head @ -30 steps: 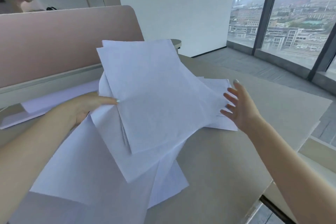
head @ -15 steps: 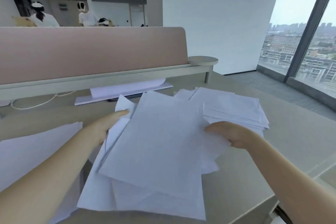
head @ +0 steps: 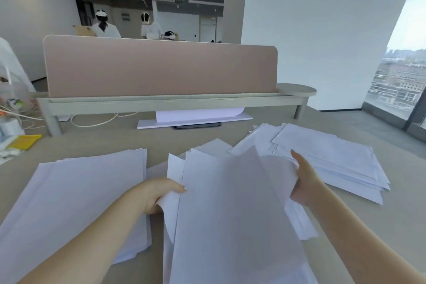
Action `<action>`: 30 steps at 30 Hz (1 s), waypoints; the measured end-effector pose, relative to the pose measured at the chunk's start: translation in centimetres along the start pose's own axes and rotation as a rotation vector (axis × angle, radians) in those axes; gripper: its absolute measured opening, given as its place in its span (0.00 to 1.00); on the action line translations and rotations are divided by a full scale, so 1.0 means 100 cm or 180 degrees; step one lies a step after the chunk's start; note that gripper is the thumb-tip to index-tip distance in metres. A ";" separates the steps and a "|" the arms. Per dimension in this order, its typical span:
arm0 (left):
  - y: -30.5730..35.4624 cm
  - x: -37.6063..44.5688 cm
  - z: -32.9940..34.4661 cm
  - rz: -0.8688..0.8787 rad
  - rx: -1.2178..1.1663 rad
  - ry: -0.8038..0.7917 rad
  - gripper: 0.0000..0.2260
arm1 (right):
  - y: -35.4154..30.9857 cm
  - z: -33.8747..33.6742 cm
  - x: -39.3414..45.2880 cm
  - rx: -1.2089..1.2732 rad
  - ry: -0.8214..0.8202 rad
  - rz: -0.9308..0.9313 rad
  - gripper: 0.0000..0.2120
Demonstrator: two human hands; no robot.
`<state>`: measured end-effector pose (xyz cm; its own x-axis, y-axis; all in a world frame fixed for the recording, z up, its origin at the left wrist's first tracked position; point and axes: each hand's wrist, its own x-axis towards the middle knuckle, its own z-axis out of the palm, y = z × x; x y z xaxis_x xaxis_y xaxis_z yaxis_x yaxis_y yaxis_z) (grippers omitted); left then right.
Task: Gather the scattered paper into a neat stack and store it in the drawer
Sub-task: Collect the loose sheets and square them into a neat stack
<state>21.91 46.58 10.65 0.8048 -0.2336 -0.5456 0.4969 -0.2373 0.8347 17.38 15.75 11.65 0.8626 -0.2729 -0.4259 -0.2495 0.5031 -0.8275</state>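
The person holds a loose bundle of paper (head: 232,210) over the near middle of the desk (head: 345,233), its sheets uneven and fanned at the top edge, the lower part running out of view at the near edge. The left hand (head: 156,196) grips the bundle's left edge, fingers curled round the sheets with the thumb on the front. The right hand (head: 302,182) sits against the bundle's right edge with the fingers straight and pointing up along the paper; its thumb is hidden behind the sheets, so a firm grip on that side cannot be confirmed. A flat, fairly even stack of paper (head: 76,205) lies on the desk toward the near left corner, just beside the left forearm. A second, untidy pile of paper (head: 327,157) lies spread toward the right edge, its sheets skewed and overlapping, partly behind the right hand. Along the far edge stands a low shelf (head: 161,101) carrying a pink divider panel (head: 159,67), with a curled sheet (head: 198,115) lying beneath the shelf. White cables (head: 96,122) trail under the shelf's left end. A yellow packet (head: 25,142) lies at the far left edge. No drawer is visible in this view.
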 end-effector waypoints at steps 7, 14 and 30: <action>-0.007 0.005 -0.009 0.0180 -0.0579 0.0220 0.06 | 0.027 0.012 0.001 -0.1002 -0.0291 -0.0078 0.07; -0.004 -0.010 -0.014 0.0221 -0.0501 0.0005 0.10 | 0.015 0.026 0.007 -0.2417 0.0044 -0.0150 0.12; 0.055 -0.020 0.001 0.1377 0.0191 0.0447 0.17 | 0.019 0.033 0.008 -0.1680 -0.0445 -0.0772 0.19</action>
<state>22.97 45.67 16.36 0.9725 -0.1942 -0.1289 0.0891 -0.2012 0.9755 19.05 19.14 10.94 0.9631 -0.2003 -0.1796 -0.1923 -0.0453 -0.9803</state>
